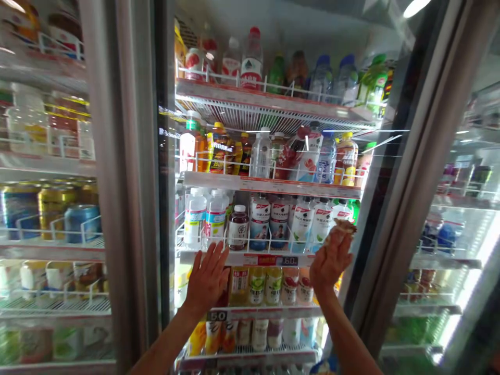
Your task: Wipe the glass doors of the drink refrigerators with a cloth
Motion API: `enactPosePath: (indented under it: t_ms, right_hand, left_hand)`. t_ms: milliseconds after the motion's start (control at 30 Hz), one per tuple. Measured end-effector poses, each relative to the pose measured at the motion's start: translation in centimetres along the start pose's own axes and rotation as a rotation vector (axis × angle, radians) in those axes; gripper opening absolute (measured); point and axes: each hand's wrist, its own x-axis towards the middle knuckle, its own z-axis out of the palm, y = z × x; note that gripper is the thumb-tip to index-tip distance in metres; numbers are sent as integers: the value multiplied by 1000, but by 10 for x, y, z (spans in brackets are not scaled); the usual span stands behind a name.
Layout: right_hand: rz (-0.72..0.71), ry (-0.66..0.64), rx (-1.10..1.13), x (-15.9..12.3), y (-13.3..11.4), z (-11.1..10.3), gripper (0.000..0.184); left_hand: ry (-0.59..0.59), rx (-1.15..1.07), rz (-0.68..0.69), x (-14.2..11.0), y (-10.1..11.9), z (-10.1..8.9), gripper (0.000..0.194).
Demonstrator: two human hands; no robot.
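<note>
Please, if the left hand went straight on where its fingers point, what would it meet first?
Probably the glass door, before a white-capped bottle ahead; whether the left hand touches that door is unclear.

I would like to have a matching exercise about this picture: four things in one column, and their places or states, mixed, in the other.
1. left hand
2. right hand
3. tall red-capped bottle
4. blue can

A. on the top shelf
B. has a crumpled wad at its fingertips
C. beside gold cans, at the left of the picture
D. open, with nothing seen in it

Right pairs: 1-D, 2-B, 3-A, 4-C
</note>
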Motion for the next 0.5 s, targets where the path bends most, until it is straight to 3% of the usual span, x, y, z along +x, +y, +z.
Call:
enactPosePath:
  t_ms: [167,233,300,367,500]
  right_hand:
    - [-445,-304,149,-35,-33,-8,61]
    - [-359,-232,110,-31,-32,-8,60]
    - [-155,-113,41,-24,-33,-4,59]
    - [-89,-107,49,-26,-46,0,60]
    - [-490,-357,264,-49,-96,3,59]
  left_hand:
    - [5,-34,-5,-2,-1,-1,65]
    - [-10,-35,1,-6,-8,-5,65]
    - [1,-21,-74,-12,-16,-10,65]
    - [24,-5,-174,-19,-24,-15,66]
    - [-15,-46,-217,-29,-33,-25,65]
